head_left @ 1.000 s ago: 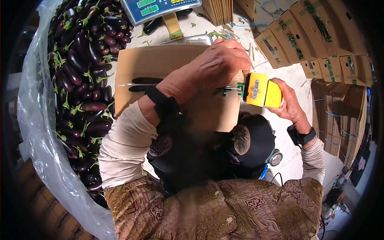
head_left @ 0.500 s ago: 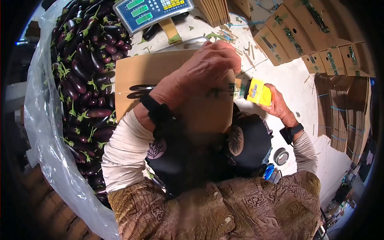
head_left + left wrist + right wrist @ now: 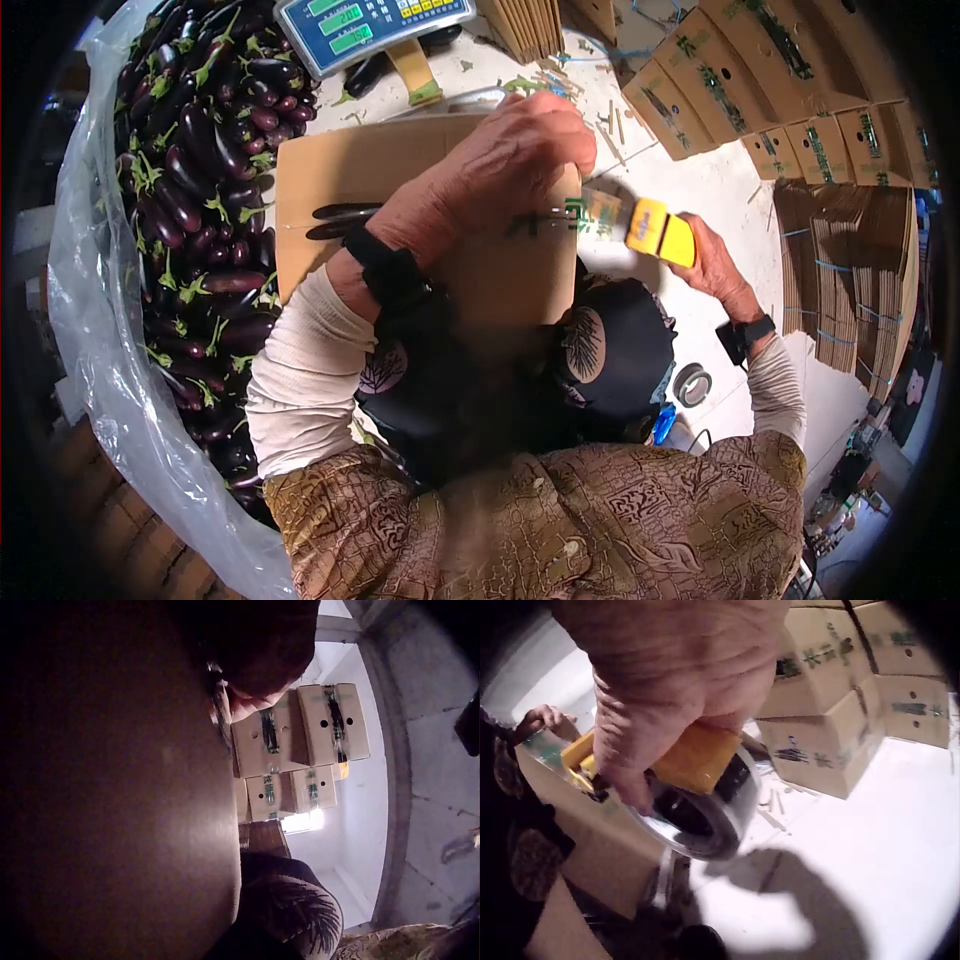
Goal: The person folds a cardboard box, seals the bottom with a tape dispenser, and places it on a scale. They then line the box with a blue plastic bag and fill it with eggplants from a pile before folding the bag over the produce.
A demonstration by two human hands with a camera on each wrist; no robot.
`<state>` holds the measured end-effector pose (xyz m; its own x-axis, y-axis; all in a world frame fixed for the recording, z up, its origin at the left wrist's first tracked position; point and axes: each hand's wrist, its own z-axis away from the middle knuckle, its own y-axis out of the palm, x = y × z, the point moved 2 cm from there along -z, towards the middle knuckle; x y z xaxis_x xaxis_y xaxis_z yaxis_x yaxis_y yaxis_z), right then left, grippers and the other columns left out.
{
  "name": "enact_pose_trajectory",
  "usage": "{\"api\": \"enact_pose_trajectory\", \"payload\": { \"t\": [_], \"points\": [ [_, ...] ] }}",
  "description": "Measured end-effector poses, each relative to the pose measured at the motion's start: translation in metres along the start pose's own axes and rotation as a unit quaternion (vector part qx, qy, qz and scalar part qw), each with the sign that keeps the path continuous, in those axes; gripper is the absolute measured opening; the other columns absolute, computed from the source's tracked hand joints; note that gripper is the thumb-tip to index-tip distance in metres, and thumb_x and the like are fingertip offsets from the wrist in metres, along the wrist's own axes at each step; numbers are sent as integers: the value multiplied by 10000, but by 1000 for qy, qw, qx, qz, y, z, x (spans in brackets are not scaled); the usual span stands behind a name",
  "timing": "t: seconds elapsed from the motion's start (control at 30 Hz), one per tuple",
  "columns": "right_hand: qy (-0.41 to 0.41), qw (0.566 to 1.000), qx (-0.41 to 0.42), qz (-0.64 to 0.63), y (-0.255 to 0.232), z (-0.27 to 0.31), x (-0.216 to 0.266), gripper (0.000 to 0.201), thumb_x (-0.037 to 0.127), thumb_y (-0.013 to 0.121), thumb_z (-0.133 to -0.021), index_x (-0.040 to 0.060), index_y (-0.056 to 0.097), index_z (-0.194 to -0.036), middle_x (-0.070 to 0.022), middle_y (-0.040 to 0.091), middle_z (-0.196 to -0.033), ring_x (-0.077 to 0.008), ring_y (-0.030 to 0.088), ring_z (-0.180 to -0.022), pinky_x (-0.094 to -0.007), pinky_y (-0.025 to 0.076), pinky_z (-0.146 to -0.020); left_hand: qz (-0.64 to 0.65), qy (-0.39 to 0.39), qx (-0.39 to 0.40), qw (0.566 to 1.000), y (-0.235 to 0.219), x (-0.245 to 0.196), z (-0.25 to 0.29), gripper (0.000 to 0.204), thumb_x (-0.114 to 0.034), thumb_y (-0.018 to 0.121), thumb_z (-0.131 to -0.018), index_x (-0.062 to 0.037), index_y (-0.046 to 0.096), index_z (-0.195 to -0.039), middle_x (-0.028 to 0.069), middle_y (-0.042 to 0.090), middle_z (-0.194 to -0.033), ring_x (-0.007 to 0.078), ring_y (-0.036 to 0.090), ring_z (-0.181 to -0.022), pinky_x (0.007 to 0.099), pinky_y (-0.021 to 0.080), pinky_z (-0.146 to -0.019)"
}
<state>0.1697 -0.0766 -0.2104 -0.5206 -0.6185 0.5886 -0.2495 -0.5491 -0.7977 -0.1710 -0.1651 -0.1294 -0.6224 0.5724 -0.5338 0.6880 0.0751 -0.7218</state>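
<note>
A closed cardboard box (image 3: pixel 330 160) lies in front of me, with dark oval prints on its top. My left hand (image 3: pixel 525 150) bears on its right side, fingers curled over the edge near the far corner. In the left wrist view, that hand is dark against the box side (image 3: pixel 135 787). My right hand (image 3: pixel 712 262) grips a yellow tape dispenser (image 3: pixel 660 232) to the right of the box. Between box and dispenser stretches clear tape (image 3: pixel 603 213) with green print. The right wrist view shows the dispenser's tape roll (image 3: pixel 727 817) beneath the palm.
Many eggplants (image 3: pixel 200 210) lie at left beside a plastic sheet (image 3: pixel 95 300). A scale display (image 3: pixel 370 25) stands at the far side. Printed boxes (image 3: pixel 750 70) are stacked at far right, above bundled flat cardboard (image 3: pixel 840 280). A loose tape roll (image 3: pixel 692 384) lies on the white surface.
The right hand has drawn the dispenser rightward from the box edge, and a strip of tape now spans the widening gap. The left hand stays at the box edge.
</note>
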Motion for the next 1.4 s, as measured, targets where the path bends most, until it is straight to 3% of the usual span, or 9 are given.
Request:
{"api": "enact_pose_trajectory", "payload": {
  "t": [0.37, 0.53, 0.63, 0.83, 0.9, 0.93, 1.07, 1.23, 1.4],
  "points": [
    [-125, 942, 138, 280, -19, -100, 150, 373, 32, 669, -673, -24, 523, -1012, -158, 607, -736, -347, 635, -701, -447, 484, -582, -15, 2, -41, 999, 6, -2, 2, 100, -52, 590, -781, -64, 619, -876, 104, 623, -978, 323, 559, -1058, 408, 466, -928],
    [-51, 942, 194, 267, -15, -113, 156, 154, 115, 707, -662, 69, 691, -809, -141, 674, -743, -328, 675, -721, -399, 514, -594, -80, -13, -18, 997, 9, -7, -6, 126, -71, 643, -748, -31, 606, -862, 114, 607, -949, 313, 576, -977, 400, 482, -879],
    [-43, 940, 228, 249, -18, -110, 161, 425, 131, 705, -679, 24, 606, -1078, -146, 661, -714, -363, 663, -700, -428, 510, -582, -69, -13, -49, 996, 11, -10, -6, 107, -64, 597, -761, -57, 608, -867, 99, 602, -938, 320, 567, -975, 423, 462, -873],
    [-45, 942, 201, 264, -17, -112, 158, 313, 188, 752, -634, 60, 652, -901, -121, 643, -722, -330, 655, -699, -381, 528, -621, -49, -9, -44, 998, 13, -7, -2, 121, -70, 602, -761, -54, 584, -880, 107, 613, -973, 318, 572, -999, 436, 452, -893],
    [-277, 945, 56, 165, -19, -109, 146, 157, 147, 709, -654, 65, 665, -781, -121, 646, -693, -333, 627, -676, -407, 491, -608, -65, -10, -32, 997, 13, -4, -8, 126, -63, 597, -759, -57, 585, -885, 105, 612, -959, 318, 576, -980, 428, 456, -881],
    [-276, 952, 130, -13, 2, -112, 122, 113, 157, 666, -708, 56, 632, -743, -105, 616, -658, -306, 583, -616, -406, 474, -585, -60, -18, -15, 998, 11, -3, -11, 129, -61, 596, -760, -62, 591, -889, 104, 610, -947, 315, 578, -969, 417, 457, -868],
    [-92, 961, 160, -207, 111, -114, 42, 151, 172, 658, -710, 49, 640, -796, -123, 646, -764, -311, 619, -717, -428, 487, -652, -52, -1, -35, 998, 9, 1, -4, 113, -27, 581, -771, -35, 576, -884, 120, 621, -948, 328, 602, -934, 411, 496, -801],
    [-34, 989, 138, 43, 62, -81, 5, 368, 275, 738, -647, 42, 670, -922, -188, 673, -1001, -394, 610, -946, -464, 476, -790, -51, -6, 3, 999, 0, -1, -15, 155, 8, 542, -807, -23, 604, -945, 141, 640, -979, 318, 620, -968, 380, 507, -847],
    [225, 953, 183, -83, 107, -30, -114, 824, 500, 832, -633, 80, 571, -1292, -192, 643, -1170, -316, 593, -1124, -403, 445, -974, 136, -150, -95, 975, -17, -10, -9, 187, -133, 526, -953, -36, 650, -1054, 135, 667, -980, 260, 645, -837, 327, 501, -737]
  ]
}}
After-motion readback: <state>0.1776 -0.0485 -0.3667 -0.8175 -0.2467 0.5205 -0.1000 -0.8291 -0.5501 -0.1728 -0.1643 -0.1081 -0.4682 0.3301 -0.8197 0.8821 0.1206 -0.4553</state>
